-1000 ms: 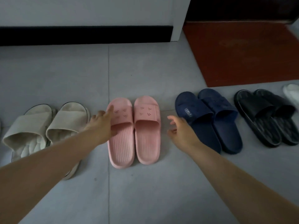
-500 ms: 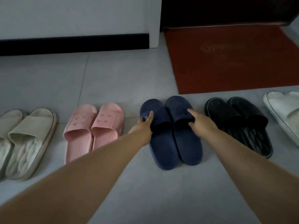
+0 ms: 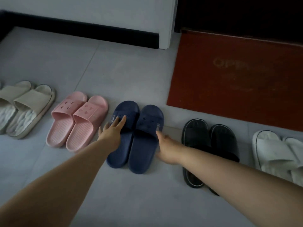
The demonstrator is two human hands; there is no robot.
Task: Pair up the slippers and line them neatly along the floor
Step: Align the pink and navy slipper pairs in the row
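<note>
Both bare forearms reach in from the bottom corners toward the navy pair in the middle of the row. The left hand lies flat and open on the left navy slipper, fingers spread across its strap, palm over the footbed; nothing is pinched. The right hand presses against the outer edge of the right navy slipper, fingers loosely open along the sole, not closed around it. So the pair sits squarely between the two hands, the two slippers touching side by side, toes pointing away.

Navy, moulded, with small slot cut-outs on each strap and ribbed footbeds. A small pale label sits on the outer side of each strap; its writing is too small to read.

To the right, the black pair, partly under the right forearm, then the white pair at the frame edge. To the left, the pink pair, same slot pattern, then the beige pair. All rest on grey tile.

Farther back, a red mat carries faded lettering that seems to start "OPP"; the rest is illegible. Beyond it, a white wall with black skirting.
</note>
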